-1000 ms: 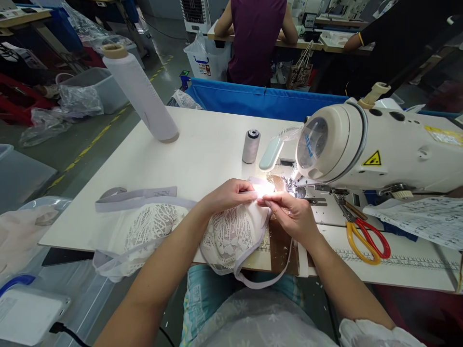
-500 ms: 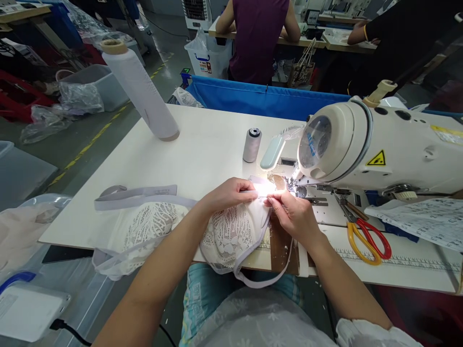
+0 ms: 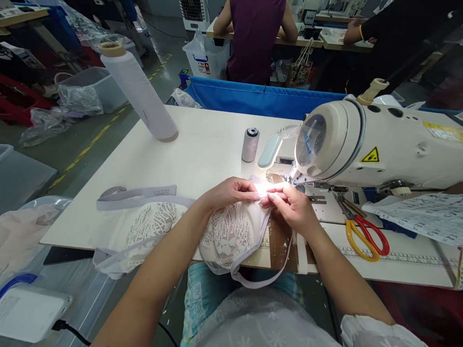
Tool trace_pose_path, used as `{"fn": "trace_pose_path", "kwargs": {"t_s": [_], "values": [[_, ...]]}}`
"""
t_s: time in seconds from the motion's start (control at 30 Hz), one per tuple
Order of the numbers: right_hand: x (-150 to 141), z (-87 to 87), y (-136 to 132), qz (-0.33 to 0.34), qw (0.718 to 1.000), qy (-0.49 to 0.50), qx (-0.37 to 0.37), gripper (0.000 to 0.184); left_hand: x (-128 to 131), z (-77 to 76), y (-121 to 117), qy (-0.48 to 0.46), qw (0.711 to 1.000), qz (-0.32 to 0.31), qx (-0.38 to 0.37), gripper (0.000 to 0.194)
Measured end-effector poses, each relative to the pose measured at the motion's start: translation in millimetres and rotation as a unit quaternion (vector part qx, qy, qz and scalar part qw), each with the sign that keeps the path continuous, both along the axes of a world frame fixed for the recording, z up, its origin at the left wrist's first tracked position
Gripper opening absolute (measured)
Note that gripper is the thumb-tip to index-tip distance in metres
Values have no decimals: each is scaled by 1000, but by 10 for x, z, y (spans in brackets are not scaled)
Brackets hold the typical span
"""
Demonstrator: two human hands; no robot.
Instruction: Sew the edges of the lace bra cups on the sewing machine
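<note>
A white lace bra [image 3: 229, 233] with pale lilac edging lies across the front of the table, one cup under my hands and the other off to the left. My left hand [image 3: 237, 192] pinches its upper edge between thumb and fingers. Close beside it, my right hand [image 3: 289, 205] is closed on the same edge with its fingertips. Bright lamp light washes out the fabric between them. Just beyond my right fingertips is the needle area of a white sewing machine [image 3: 390, 144]. A lilac strap loops down over the table's front edge.
A small thread spool [image 3: 250, 144] and a tall thread cone [image 3: 139, 91] stand on the white table [image 3: 202, 140]. Scissors [image 3: 367, 236] with red and yellow handles lie right, near printed paper [image 3: 419, 217]. A blue cloth bin [image 3: 253, 99] runs behind; co-workers sit beyond.
My right hand's fingers have shifted slightly at the bra's edge and look a little more spread. The left hand keeps its pinch, and the bra stays nearly in place.
</note>
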State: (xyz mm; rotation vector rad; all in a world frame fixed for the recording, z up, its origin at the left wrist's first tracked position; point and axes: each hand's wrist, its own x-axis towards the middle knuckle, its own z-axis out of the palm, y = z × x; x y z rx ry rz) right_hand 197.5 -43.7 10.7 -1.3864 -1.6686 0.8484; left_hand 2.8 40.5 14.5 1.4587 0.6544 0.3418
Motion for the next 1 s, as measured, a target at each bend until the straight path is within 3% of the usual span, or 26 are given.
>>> {"fn": "trace_pose_path", "kwargs": {"t_s": [0.13, 0.3, 0.5, 0.63, 0.8, 1.0], "values": [[20, 0, 59, 33, 976, 170, -132, 22, -9, -23, 17, -27, 999, -5, -38, 23], [18, 51, 94, 29, 965, 195, -171, 30, -28, -12, 35, -30, 999, 4, -40, 22], [-11, 26, 78, -43, 985, 147, -79, 25, -19, 24, 29, -20, 999, -7, -36, 24], [-72, -6, 0, -86, 995, 45, 30, 16, -40, 46, 35, 1, 1000, -20, 8, 24], [-129, -22, -66, -51, 986, -36, 153, 4, -65, 63, 40, 25, 998, -44, 45, 25], [-124, -51, -51, -9, 978, -67, 197, 8, -58, 69, 22, 40, 998, -34, 46, 24]]}}
